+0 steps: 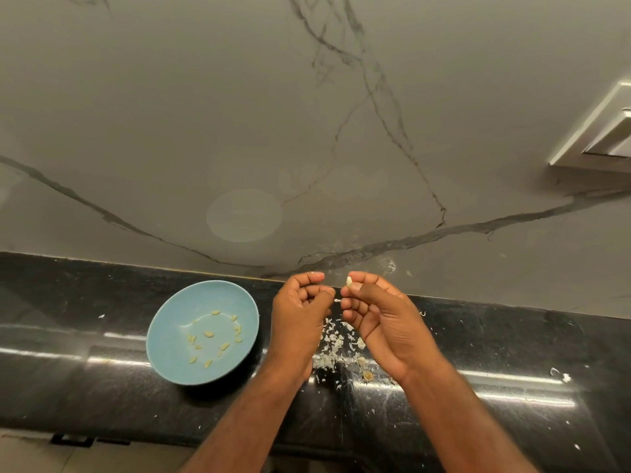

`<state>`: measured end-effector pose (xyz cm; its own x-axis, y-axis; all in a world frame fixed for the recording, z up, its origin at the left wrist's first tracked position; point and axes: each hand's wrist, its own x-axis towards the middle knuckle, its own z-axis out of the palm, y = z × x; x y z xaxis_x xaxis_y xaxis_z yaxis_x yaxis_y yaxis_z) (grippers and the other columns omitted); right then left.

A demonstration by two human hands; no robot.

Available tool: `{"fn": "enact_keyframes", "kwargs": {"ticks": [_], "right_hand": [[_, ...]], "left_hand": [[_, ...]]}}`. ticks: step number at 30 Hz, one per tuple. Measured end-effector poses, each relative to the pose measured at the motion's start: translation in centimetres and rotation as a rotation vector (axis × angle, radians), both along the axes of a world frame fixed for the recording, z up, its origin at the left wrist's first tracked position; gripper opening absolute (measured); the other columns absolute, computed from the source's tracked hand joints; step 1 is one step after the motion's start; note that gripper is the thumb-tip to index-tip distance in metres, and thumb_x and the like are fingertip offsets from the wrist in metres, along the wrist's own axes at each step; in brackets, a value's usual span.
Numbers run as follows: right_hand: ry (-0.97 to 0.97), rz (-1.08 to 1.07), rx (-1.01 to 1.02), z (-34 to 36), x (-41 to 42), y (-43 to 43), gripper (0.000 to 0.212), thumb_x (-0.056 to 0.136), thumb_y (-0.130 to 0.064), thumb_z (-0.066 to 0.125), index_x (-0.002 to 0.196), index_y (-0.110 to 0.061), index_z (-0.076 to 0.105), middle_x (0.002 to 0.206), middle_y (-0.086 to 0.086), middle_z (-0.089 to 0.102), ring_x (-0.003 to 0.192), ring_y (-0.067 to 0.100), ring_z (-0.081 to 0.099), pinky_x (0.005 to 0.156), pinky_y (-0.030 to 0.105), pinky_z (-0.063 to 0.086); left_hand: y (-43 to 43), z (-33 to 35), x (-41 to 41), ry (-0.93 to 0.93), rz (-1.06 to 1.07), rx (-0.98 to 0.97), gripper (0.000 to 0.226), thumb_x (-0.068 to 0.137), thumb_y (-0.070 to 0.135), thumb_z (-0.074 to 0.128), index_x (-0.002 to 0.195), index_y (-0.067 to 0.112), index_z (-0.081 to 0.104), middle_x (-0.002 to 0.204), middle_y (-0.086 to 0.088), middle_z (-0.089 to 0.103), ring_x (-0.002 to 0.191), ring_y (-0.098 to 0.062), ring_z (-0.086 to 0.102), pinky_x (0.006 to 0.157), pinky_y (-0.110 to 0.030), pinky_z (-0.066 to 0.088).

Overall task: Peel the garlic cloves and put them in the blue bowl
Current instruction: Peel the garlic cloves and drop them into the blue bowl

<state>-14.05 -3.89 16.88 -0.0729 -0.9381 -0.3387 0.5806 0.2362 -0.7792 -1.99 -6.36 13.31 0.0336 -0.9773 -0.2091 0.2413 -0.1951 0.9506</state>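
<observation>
One garlic clove [349,281] is pinched by my right hand [379,322], at its 11 o'clock. My left hand [300,315] curls, its hold unclear, with the blue bowl [170,336] at its 9 o'clock.

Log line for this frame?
right hand pinches garlic clove | left hand curled, hold unclear | blue bowl holds peeled cloves | skins on counter

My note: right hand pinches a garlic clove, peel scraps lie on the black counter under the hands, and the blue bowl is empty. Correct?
No: the head view shows the blue bowl holding many peeled cloves. The right hand pinching a garlic clove and the peel scraps are right.
</observation>
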Motion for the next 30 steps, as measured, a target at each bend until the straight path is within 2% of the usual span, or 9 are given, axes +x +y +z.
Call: {"fn": "enact_keyframes", "kwargs": {"ticks": [3, 8, 12, 15, 17, 18, 20, 24, 30], "right_hand": [[-0.059, 0.029, 0.031, -0.6, 0.4, -0.7, 0.028, 0.086, -0.002, 0.060, 0.113, 0.001, 0.067, 0.077, 0.010, 0.065, 0.067, 0.015, 0.060, 0.058, 0.022, 0.054], [-0.052, 0.080, 0.126, -2.3, 2.2, -1.7, 0.016, 0.095, -0.005, 0.052, 0.091, 0.000, 0.066, 0.073, 0.010, 0.062, 0.061, 0.015, 0.060, 0.053, 0.023, 0.052], [0.024, 0.166, 0.180, -3.2, 4.9, -2.8, 0.017, 0.095, 0.001, 0.048, 0.089, 0.001, 0.064, 0.071, 0.011, 0.064, 0.058, 0.016, 0.063, 0.052, 0.023, 0.054], [0.088, 0.262, 0.170, -3.8, 7.5, -3.4, 0.016, 0.099, -0.001, 0.051, 0.092, 0.001, 0.065, 0.069, 0.010, 0.066, 0.057, 0.015, 0.064, 0.053, 0.023, 0.055], [0.130, 0.316, 0.141, -4.4, 8.8, -3.5, 0.016, 0.101, -0.006, 0.054, 0.092, 0.000, 0.066, 0.071, 0.008, 0.065, 0.059, 0.013, 0.064, 0.055, 0.022, 0.055], [0.156, 0.328, 0.126, -4.6, 9.2, -3.4, 0.016, 0.101, -0.007, 0.055, 0.091, -0.001, 0.066, 0.073, 0.008, 0.065, 0.061, 0.012, 0.063, 0.057, 0.022, 0.055], [0.232, 0.319, 0.099, -5.0, 9.4, -3.2, 0.015, 0.100, -0.007, 0.057, 0.091, -0.003, 0.068, 0.075, 0.006, 0.064, 0.064, 0.010, 0.061, 0.058, 0.021, 0.053], [0.399, 0.221, 0.060, -5.2, 7.6, -3.2, 0.011, 0.098, -0.006, 0.060, 0.090, -0.006, 0.069, 0.072, 0.006, 0.066, 0.060, 0.011, 0.059, 0.055, 0.021, 0.050], [0.393, 0.100, 0.085, -6.1, 4.6, -3.7, 0.008, 0.095, -0.008, 0.064, 0.094, 0.000, 0.066, 0.074, 0.014, 0.071, 0.060, 0.017, 0.068, 0.052, 0.022, 0.056]], "left_hand": [[-0.3, -2.1, 0.2, -0.045, -0.064, 0.059, 0.012, 0.093, 0.008, 0.064, 0.098, 0.014, 0.074, 0.089, -0.010, 0.075, 0.078, -0.014, 0.068, 0.074, -0.030, 0.055], [0.0, -5.6, 0.9, -0.150, -0.112, 0.121, 0.023, 0.099, 0.009, 0.053, 0.091, 0.009, 0.074, 0.080, -0.009, 0.073, 0.070, -0.012, 0.062, 0.063, -0.024, 0.052], [0.5, -8.0, 1.7, -0.296, -0.120, 0.092, 0.026, 0.096, 0.005, 0.048, 0.084, 0.011, 0.069, 0.075, -0.011, 0.071, 0.066, -0.012, 0.063, 0.057, -0.019, 0.050], [0.6, -9.6, 2.0, -0.568, -0.171, 0.026, 0.021, 0.099, 0.007, 0.047, 0.085, 0.017, 0.059, 0.072, -0.003, 0.061, 0.065, -0.003, 0.057, 0.055, -0.012, 0.042], [0.5, -10.3, 2.1, -0.830, -0.263, -0.031, 0.008, 0.102, 0.014, 0.045, 0.098, 0.018, 0.050, 0.085, 0.004, 0.051, 0.076, -0.006, 0.051, 0.062, -0.012, 0.039], [0.4, -10.4, 2.2, -0.852, -0.274, -0.035, 0.004, 0.103, 0.014, 0.045, 0.102, 0.016, 0.049, 0.089, 0.002, 0.050, 0.082, -0.009, 0.050, 0.063, -0.012, 0.038], [0.4, -10.7, 2.3, -0.764, -0.250, -0.028, 0.006, 0.101, 0.012, 0.047, 0.098, 0.013, 0.052, 0.088, -0.003, 0.054, 0.081, -0.010, 0.052, 0.061, -0.013, 0.039], [0.6, -10.9, 2.7, -0.419, -0.161, 0.036, 0.023, 0.100, 0.015, 0.053, 0.084, 0.007, 0.065, 0.071, -0.008, 0.068, 0.063, -0.007, 0.062, 0.058, -0.023, 0.048], [0.8, -11.7, 1.7, -0.448, -0.137, -0.019, 0.019, 0.098, 0.020, 0.055, 0.088, 0.017, 0.071, 0.071, -0.003, 0.069, 0.067, -0.018, 0.066, 0.066, -0.040, 0.054]]}}
